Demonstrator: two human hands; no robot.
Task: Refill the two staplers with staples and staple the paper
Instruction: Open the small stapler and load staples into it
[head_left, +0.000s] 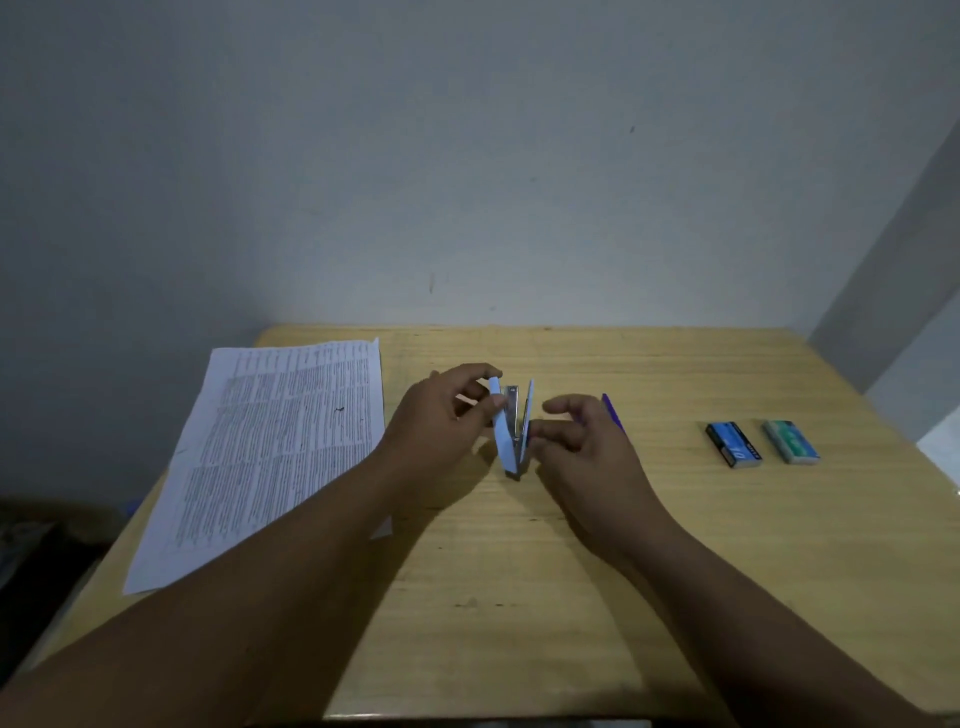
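On the table (571, 571): everything I need lies within reach, the paper (270, 441) off at nine o'clock.
Staple boxes: blue box (733, 444) and green box (790, 441) sit side by side at three o'clock, well apart from my hands, nearer my right.
Blue stapler (511, 431): dead centre, hinged open in a V, long axis running twelve to six, mouth toward twelve.
Purple stapler (613, 413): mostly hidden behind my right hand, at two o'clock.
Left hand (441, 421): fingers pinching the stapler's left arm.
Right hand (582, 441): half-curled, fingertips touching the stapler's right side; whether it grips, I cannot tell.
Next, I judge: right hand goes for staples.
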